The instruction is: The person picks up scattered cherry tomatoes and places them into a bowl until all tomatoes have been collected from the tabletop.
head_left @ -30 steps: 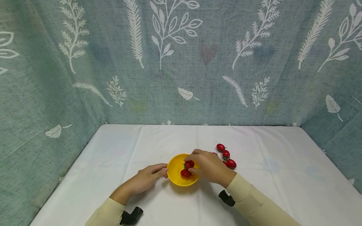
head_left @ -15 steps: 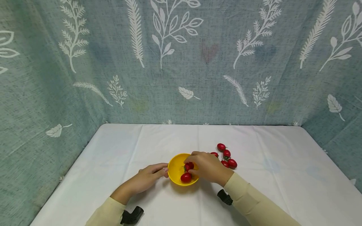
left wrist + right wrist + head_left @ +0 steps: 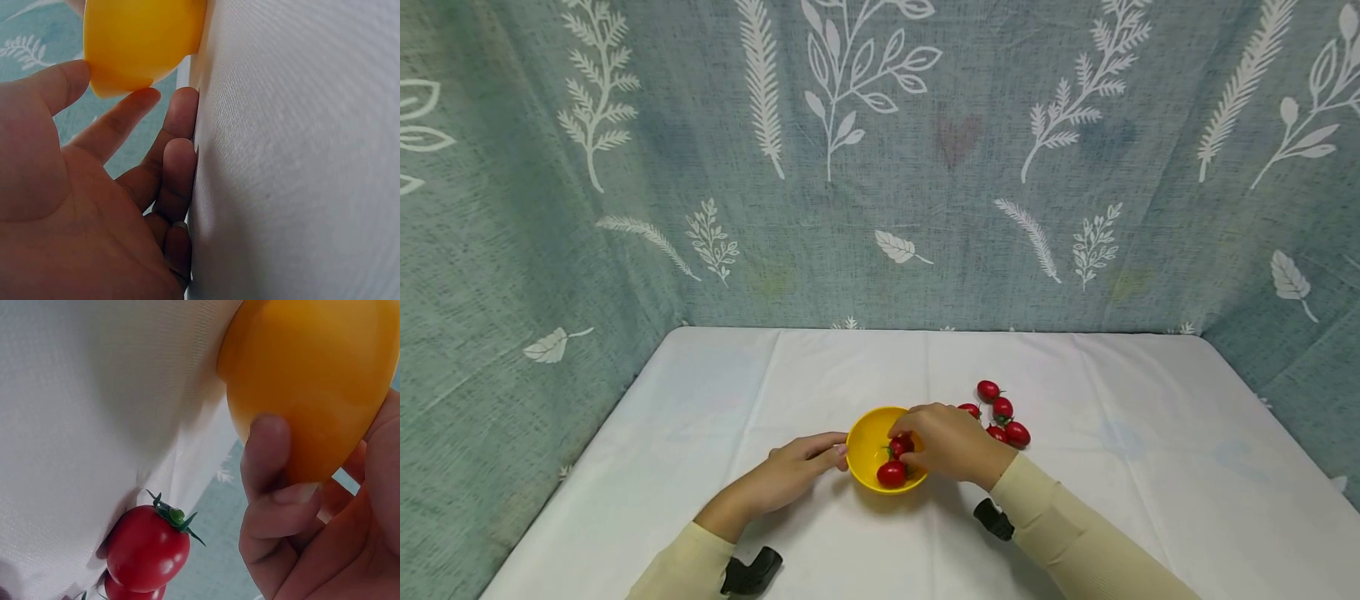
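The yellow bowl (image 3: pixel 867 442) stands on the white-covered table with red cherry tomatoes inside. One cherry tomato (image 3: pixel 891 475) lies near the bowl's front wall. Behind it, another tomato (image 3: pixel 901 447) sits between the thumb and index finger of my right hand (image 3: pixel 958 442), which reach over the rim and pinch it. Seen from the right wrist, other fingers (image 3: pixel 269 450) of that hand rest curled against the bowl's outside. My left hand (image 3: pixel 786 473) touches the bowl's left side with thumb and index finger, fairly straight; its remaining fingers (image 3: pixel 181 112) rest by the table.
Several cherry tomatoes (image 3: pixel 1002 408) lie loose on the table just right of the right hand. One tomato (image 3: pixel 147 550) with a green calyx shows close by in the right wrist view. A patterned grey-green curtain (image 3: pixel 880 250) hangs behind the table.
Inside the bowl, the tomatoes have shifted slightly toward the front. My right hand has dipped a little at the bowl. The left hand stays at the bowl's side.
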The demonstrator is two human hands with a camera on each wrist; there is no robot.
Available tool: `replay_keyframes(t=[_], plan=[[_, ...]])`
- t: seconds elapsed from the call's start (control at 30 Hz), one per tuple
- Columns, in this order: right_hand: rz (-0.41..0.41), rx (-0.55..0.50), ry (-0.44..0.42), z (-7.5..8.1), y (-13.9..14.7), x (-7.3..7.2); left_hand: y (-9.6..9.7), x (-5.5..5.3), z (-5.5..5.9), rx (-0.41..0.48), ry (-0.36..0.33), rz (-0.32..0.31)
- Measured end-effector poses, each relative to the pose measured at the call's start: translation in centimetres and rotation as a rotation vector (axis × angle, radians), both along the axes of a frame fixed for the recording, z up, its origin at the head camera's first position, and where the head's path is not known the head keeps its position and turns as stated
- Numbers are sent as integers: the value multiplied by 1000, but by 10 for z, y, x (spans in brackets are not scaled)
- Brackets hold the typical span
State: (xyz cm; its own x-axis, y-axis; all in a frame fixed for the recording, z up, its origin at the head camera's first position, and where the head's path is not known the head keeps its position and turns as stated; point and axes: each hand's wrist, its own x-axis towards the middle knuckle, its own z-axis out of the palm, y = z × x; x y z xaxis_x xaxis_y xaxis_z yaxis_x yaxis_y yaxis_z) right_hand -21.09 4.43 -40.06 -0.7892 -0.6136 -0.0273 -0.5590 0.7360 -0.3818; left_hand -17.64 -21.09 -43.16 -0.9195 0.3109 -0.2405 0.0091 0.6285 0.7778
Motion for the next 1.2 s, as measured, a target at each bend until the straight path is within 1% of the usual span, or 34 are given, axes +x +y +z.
replay_keyframes(t=[0.13, 0.27, 0.43, 0.5, 0.63, 0.83, 0.9, 1.03, 1.2], plan=[[0, 5, -1, 0, 1, 0, 0, 0, 1, 3, 3, -5], [6, 6, 25, 1, 5, 3, 1, 0, 0, -2, 5, -8], [17, -36, 90, 7, 16, 12, 1, -1, 0, -12, 4, -5], [16, -55, 128, 10, 22, 16, 1, -1, 0, -10, 4, -2], [-2, -85, 185, 15, 34, 23, 1, -1, -1, -7, 7, 7], [-19, -133, 246, 15, 54, 34, 0, -1, -3, -9, 11, 11], [-31, -133, 253, 13, 61, 38, 0, -1, -3, -13, 10, 10], [-80, -114, 262, 10, 74, 45, 0, -1, -2, -18, 7, 10], [-127, -83, 250, 5, 87, 51, 0, 0, -2, -15, 10, 10]])
